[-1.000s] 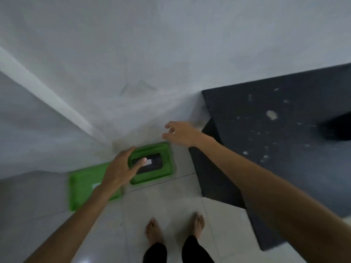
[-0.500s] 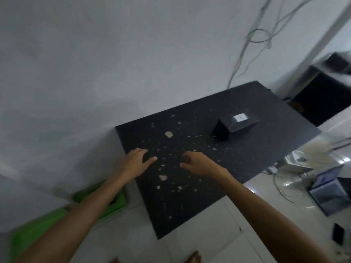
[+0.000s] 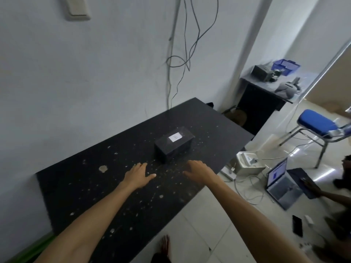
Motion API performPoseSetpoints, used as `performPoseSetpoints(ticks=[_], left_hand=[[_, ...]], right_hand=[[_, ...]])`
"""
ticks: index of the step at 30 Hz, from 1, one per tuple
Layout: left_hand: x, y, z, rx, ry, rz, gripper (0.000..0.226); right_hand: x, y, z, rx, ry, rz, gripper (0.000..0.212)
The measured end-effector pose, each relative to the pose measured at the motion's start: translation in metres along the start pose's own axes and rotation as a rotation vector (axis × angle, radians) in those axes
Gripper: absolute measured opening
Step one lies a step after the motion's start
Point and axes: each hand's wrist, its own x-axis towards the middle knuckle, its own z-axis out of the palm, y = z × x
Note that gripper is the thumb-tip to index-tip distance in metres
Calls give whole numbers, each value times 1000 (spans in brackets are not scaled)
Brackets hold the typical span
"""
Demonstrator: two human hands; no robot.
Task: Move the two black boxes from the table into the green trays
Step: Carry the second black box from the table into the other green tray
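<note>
One black box (image 3: 174, 144) with a small white label on its top stands near the middle of the black speckled table (image 3: 79, 179). My left hand (image 3: 139, 174) hovers over the table just short of the box, fingers apart and holding nothing. My right hand (image 3: 198, 170) is stretched out beside it, a little to the right of the box's near corner, also open. Neither hand touches the box. Only a blurred strip of a green tray (image 3: 34, 249) shows at the bottom left, on the floor below the table's left end.
Cables hang down the white wall (image 3: 95, 82) behind the table. To the right stand a black cabinet (image 3: 260, 109) with clutter, a blue chair (image 3: 317, 124), an open laptop (image 3: 281, 179) and a white device (image 3: 247, 164) on the floor. Another person's hand (image 3: 311, 186) rests near the laptop.
My view swung from the green trays on the floor up to the table. Both hands left the trays, where one box lay, and now reach toward the box on the table.
</note>
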Motion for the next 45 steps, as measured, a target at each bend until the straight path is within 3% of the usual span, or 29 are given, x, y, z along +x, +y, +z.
performPoseSetpoints(ticks=[7,13,19,24,29,34,39,41,45], left_hand=[[115,68,-11,36,118,18,126],[197,92,-15,46,43,-82,150],[228,95,-3,83,-6,-132,152],[221,105,0,98,89,-122,141],[187,121,-26,146,221,-69,130],[131,150,-66,97,372,-67,128],[81,191,-103,-4,515,-51,128],[70,205,-115,-32,554,-44,129],[58,227,-134,1,631,2,128]], right_hand=[[57,50,-23,55,-34,-33,27],[107,77,-44,191,-90,-30,29],[150,106,-71,276,-62,-19,28],[182,125,-91,250,-22,-52,33],[203,127,-117,61,19,-184,34],[212,131,-147,215,76,-217,73],[217,131,-183,520,-49,-217,105],[216,130,-200,661,-91,-242,103],[204,131,-230,824,-142,-308,70]])
